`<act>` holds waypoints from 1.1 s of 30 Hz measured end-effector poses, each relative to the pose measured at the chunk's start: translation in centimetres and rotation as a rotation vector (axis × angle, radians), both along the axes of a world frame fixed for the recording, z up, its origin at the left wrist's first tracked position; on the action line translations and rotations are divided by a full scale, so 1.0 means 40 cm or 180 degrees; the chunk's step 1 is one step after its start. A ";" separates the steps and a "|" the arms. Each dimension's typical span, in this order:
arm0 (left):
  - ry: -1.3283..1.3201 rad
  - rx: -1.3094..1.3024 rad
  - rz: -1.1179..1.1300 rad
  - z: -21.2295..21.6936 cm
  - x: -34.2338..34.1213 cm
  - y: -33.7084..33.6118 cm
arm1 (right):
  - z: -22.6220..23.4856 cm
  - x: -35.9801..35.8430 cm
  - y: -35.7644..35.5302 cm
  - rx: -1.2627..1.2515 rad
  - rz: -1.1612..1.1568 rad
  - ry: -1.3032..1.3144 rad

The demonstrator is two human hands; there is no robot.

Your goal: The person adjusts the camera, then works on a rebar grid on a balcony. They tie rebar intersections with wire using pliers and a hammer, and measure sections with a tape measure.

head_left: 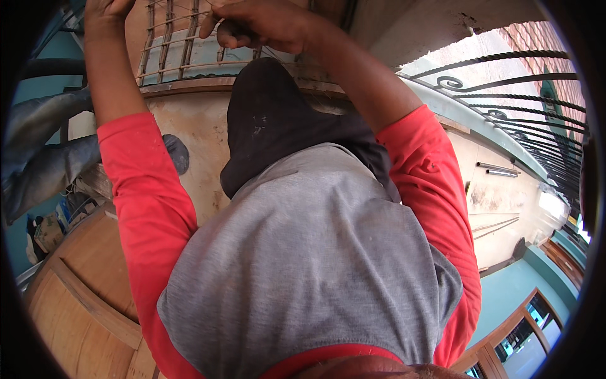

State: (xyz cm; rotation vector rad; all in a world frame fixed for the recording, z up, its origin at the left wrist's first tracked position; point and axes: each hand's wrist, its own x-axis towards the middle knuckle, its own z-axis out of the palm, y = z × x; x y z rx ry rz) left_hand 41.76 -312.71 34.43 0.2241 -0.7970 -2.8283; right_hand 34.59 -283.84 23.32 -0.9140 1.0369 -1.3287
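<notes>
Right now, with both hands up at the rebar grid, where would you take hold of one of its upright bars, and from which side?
Probably on a bare stretch of an upright bar between two cross bars of the rebar grid, coming from the open near face. The left hand and the right hand already reach it from there. The crossings look tied, so fingers would wrap less cleanly there.

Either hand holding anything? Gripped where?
Left hand is closed on a bar of the rebar grid. Right hand is curled at the grid; its hold cannot be told.
</notes>
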 end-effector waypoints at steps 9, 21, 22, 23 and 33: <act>-0.0401 -0.1178 0.0774 -0.125 0.017 -0.045 | -0.001 0.067 0.047 0.0410 -0.0209 0.0620; -0.1531 -0.2925 0.1368 -0.193 0.064 0.015 | -0.019 0.101 0.107 0.0932 -0.0088 0.0790; -0.1580 -0.3101 0.1498 -0.197 0.067 0.028 | -0.026 0.099 0.112 0.0916 -0.0077 0.0829; -0.1629 -0.3277 0.1627 -0.205 0.068 0.044 | -0.032 0.099 0.117 0.0900 -0.0066 0.0869; -0.1212 -0.3501 0.1501 -0.297 0.105 -0.075 | -0.090 0.094 0.168 0.0596 -0.0378 0.1455</act>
